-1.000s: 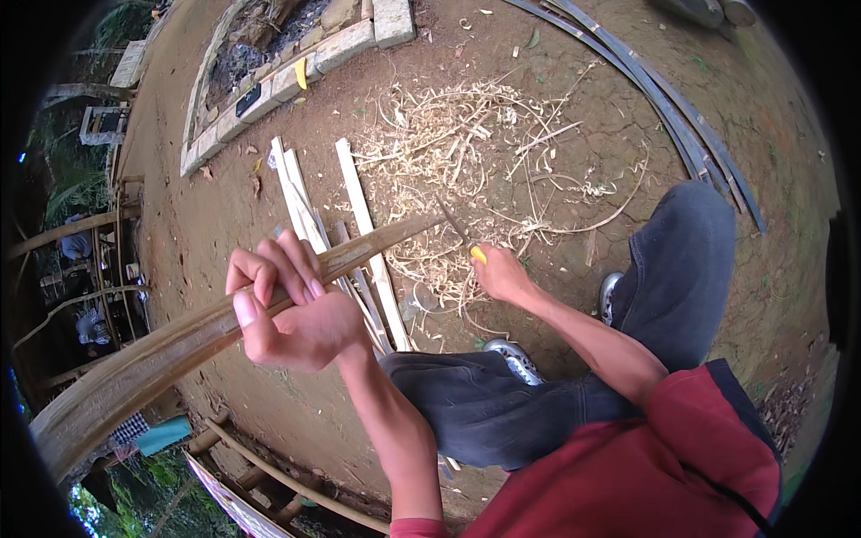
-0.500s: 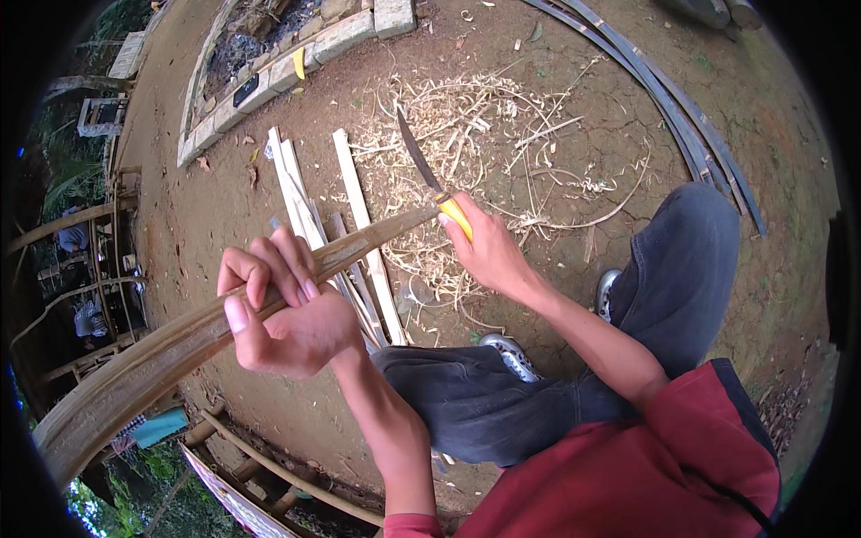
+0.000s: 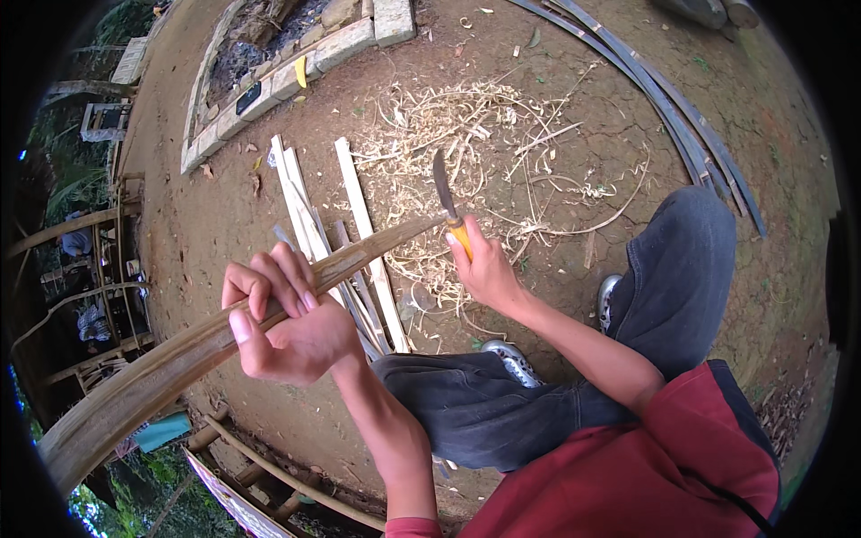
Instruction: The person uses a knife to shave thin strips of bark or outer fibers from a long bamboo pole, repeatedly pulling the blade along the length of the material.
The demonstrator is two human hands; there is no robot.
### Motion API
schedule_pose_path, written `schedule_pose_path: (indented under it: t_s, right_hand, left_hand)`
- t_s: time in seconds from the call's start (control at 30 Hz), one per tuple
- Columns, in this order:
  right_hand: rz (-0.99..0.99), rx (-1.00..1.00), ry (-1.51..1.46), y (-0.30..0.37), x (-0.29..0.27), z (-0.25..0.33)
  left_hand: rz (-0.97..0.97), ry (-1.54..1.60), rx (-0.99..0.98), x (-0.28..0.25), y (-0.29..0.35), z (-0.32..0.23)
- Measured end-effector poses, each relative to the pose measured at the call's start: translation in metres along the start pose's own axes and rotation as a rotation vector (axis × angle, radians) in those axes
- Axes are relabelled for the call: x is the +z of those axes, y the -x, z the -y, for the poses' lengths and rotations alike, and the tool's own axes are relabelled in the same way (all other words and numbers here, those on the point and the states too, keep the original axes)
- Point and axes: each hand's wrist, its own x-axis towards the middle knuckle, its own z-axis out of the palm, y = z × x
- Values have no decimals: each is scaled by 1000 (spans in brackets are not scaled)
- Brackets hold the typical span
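The left hand curls its grip around a long, tapering brown wooden pole. The right hand, grip closed, holds a yellow-handled, dark-bladed knife beside the thin end.

Right hand: open ground to its right, out to bent knee; pole blocks its left, knife blade juts ahead, folded leg behind

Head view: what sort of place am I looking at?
Probably an outdoor yard used for carving work: bare cracked earth, pale curled shavings scattered across it, and a block-edged pit that looks like a fireplace.
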Motion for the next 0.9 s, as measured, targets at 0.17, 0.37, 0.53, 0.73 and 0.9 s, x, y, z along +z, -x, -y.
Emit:
schedule_pose_path:
  t_s: [0.17, 0.37, 0.53, 0.73, 0.9]
  right_hand:
    - [135, 91, 109, 0, 18, -36]
    - [-43, -77, -25, 10, -19, 40]
    - [118, 88, 243, 6, 22, -48]
    - [-83, -186, 0, -1, -10, 29]
    - [43, -42, 224, -3, 29, -72]
  left_hand:
    - [-60, -69, 7, -11, -1, -3]
    - [-108, -34, 34, -12, -5, -2]
    - [-61, -69, 30, -7, -2, -2]
    - [-74, -88, 21, 2, 4, -1]
    - [-108, -103, 18, 1, 3, -3]
